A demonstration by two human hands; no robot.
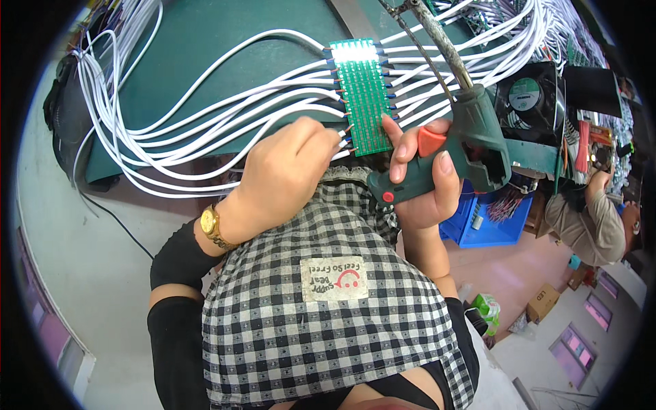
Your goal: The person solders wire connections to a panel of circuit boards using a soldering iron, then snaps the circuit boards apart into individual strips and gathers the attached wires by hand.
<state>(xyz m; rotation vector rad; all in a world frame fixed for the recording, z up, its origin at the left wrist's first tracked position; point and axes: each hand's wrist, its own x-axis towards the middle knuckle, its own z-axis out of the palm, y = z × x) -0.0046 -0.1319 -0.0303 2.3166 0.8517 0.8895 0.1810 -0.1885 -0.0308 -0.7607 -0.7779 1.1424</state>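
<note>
A green circuit board panel (365,102) lies near the table's front edge, with white cables (273,75) running off both its long sides. At its lower left corner my left hand (290,167) is closed in a pinch on the end of a white cable (340,156), whose stripped wires touch the board's edge. My right hand (430,184) is wrapped round the handle of a dark green soldering gun (478,130) with an orange trigger (430,141). The gun's metal tube (441,41) points up and away, past the board's right side. One right fingertip is close to the board's lower right edge.
The green table top (198,48) carries a heap of cables and boards (553,27) at the far right. A black fan (526,102) stands right of the gun. Below it is a blue crate (488,219). Another person (588,225) sits at the right. A cardboard box (542,303) rests on the floor.
</note>
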